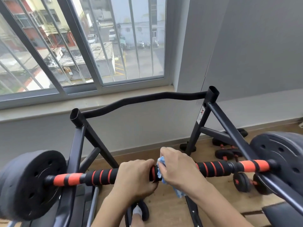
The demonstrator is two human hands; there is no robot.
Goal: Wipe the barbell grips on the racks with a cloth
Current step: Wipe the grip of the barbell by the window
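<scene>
head | dumbbells [229, 154] on floor behind barbell [101, 176] | rack [203, 118]

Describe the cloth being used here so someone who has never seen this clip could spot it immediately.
Start at the black barbell with orange-striped foam grips lying across the black steel rack below the window. At its middle, two hands grip side by side; the crumpled light-blue cloth is under the right hand, its tail hanging below. It is the only blue, soft thing among the black and orange gear.

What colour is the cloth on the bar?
Blue, with paler patches; the head view shows the cloth under the right hand.
</scene>
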